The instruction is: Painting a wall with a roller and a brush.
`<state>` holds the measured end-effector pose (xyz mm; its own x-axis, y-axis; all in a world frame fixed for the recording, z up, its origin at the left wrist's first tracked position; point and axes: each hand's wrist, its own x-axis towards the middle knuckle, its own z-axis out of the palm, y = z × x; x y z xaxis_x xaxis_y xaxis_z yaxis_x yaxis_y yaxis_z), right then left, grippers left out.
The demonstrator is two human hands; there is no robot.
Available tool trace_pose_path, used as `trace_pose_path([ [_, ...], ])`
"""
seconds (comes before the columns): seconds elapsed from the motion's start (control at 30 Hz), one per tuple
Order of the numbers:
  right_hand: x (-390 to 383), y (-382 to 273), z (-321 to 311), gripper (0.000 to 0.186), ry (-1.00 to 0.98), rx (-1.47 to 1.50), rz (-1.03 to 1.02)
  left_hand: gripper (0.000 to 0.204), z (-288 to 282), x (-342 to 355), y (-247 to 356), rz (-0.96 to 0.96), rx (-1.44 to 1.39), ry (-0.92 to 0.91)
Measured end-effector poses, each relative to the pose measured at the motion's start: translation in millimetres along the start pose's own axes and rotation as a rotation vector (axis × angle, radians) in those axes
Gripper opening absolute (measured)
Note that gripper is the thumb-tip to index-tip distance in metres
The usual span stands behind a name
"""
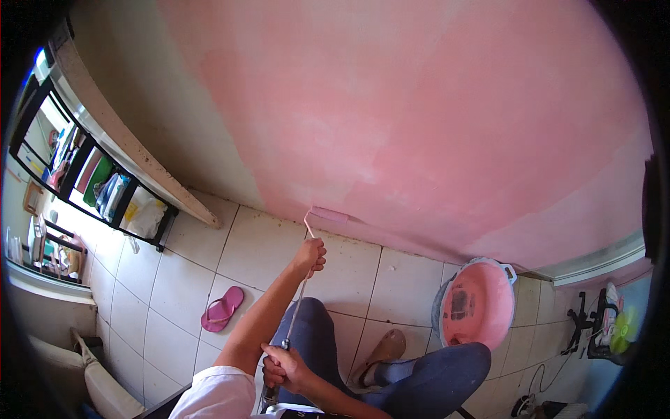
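Note:
A long-handled paint roller (329,214) rests with its pink sleeve against the lower part of the wall (391,105), just above the floor. My left hand (312,257) is closed round its thin rod, close below the bent wire frame. Nearer my body, my right hand (285,367) grips the dark handle end, beside my left thigh. Pink paint covers much of the wall unevenly, while a beige strip shows on its left side. To the right of my knees stands a large round basin (508,307), coated inside with pink paint and with a dark patch at its bottom.
A pink flip-flop (223,309) lies on the white floor tiles (167,293) to the left. Beyond a doorway edge (150,164) stands a black shelf rack (73,171) with assorted items. At the right are a green-bladed fan (621,330) and a loose cable (541,377).

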<state>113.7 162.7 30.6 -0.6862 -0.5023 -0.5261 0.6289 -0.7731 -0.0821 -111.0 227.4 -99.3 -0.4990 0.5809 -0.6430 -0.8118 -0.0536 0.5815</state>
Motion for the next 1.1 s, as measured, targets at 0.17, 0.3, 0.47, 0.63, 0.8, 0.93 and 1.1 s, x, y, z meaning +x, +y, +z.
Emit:
trace_pose_path([
  [0.17, -45, -22, 35, 0.041, -0.122, 0.125, -0.012, 0.025, 51, -33, 30, 0.012, -0.092, -0.033],
  [0.3, -42, -15, 36, 0.041, -0.084, 0.102, -0.008, 0.025, 55, -39, 34, 0.032, -0.037, 0.002],
  [0.47, -10, -18, 10, 0.039, -0.112, 0.117, -0.001, 0.025, 15, -4, 8, -0.001, -0.069, -0.028],
  [0.63, -61, -33, 59, 0.037, -0.219, 0.222, -0.001, 0.024, 59, -37, 44, -0.01, -0.13, -0.054],
  [0.8, -34, -17, 51, 0.04, -0.164, 0.154, -0.005, 0.022, 41, -38, 40, -0.016, -0.094, -0.051],
  [0.93, -59, -23, 74, 0.039, -0.193, 0.143, -0.032, 0.023, 63, -59, 58, -0.019, -0.148, -0.074],
  [1.1, -62, -10, 80, 0.04, -0.212, 0.108, -0.051, 0.025, 80, -75, 65, 0.063, -0.052, -0.104],
])
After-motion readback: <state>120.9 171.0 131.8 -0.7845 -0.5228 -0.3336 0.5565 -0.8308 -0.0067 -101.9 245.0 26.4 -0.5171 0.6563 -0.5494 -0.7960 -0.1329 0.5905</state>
